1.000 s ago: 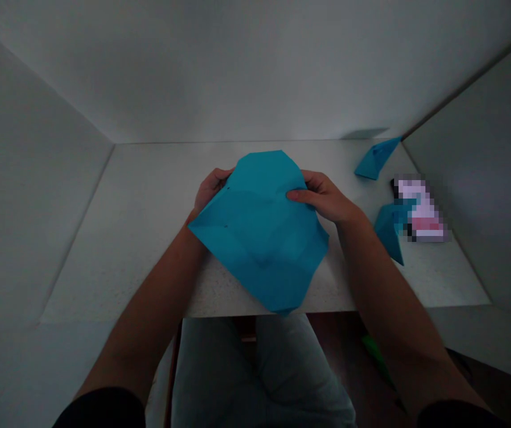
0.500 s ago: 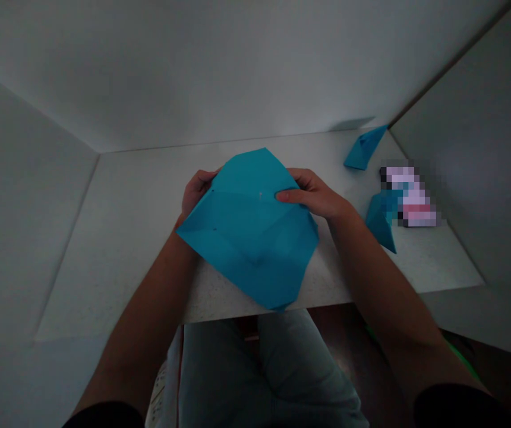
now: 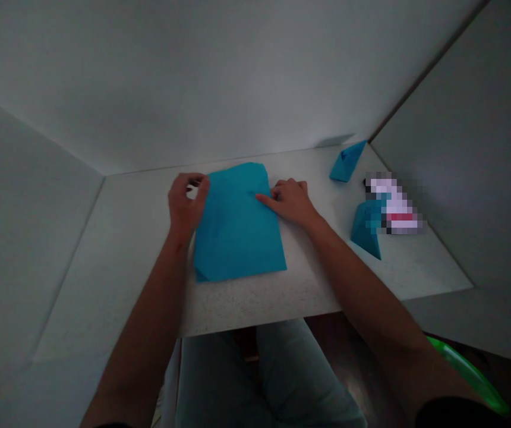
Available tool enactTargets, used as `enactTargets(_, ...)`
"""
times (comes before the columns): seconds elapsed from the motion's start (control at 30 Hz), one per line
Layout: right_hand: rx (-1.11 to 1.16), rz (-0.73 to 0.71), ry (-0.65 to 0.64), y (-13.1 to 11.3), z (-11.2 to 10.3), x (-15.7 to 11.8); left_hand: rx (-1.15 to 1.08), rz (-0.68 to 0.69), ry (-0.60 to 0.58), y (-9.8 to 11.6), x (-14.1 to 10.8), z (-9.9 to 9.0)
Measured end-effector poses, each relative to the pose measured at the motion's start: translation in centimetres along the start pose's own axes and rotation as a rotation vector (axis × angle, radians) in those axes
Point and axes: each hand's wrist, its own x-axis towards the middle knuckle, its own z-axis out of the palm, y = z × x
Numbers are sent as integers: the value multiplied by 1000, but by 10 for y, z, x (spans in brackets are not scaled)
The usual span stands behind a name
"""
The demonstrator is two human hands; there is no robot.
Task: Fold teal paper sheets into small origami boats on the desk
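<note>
Blue sheet (image 3: 242, 232) x1 | folded blue pcs (image 3: 347, 164) (image 3: 365, 235) x2 | L hand (image 3: 186, 201), R hand (image 3: 292, 201) at edges, fngrs curled, grip unclear

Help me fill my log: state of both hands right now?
Left hand: curled at the left edge of the blue paper; grip unclear.
Right hand: partly curled, thumb over the paper's right side; grip unclear.

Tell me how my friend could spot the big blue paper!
Find the white table, then look between the person's left hand and right hand. The blue paper is there. It's the big, wide one; the far folded paper and near folded paper, off to the right, are smaller and pointy.
</note>
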Motion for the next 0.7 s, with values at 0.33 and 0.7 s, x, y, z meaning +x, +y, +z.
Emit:
enactTargets(0.33,-6,28,68,16,5,10,647,231,-629,-24,-59,-29)
enactTargets(0.7,68,-17,33,14,5,14,730,130,-328,-23,-47,-139)
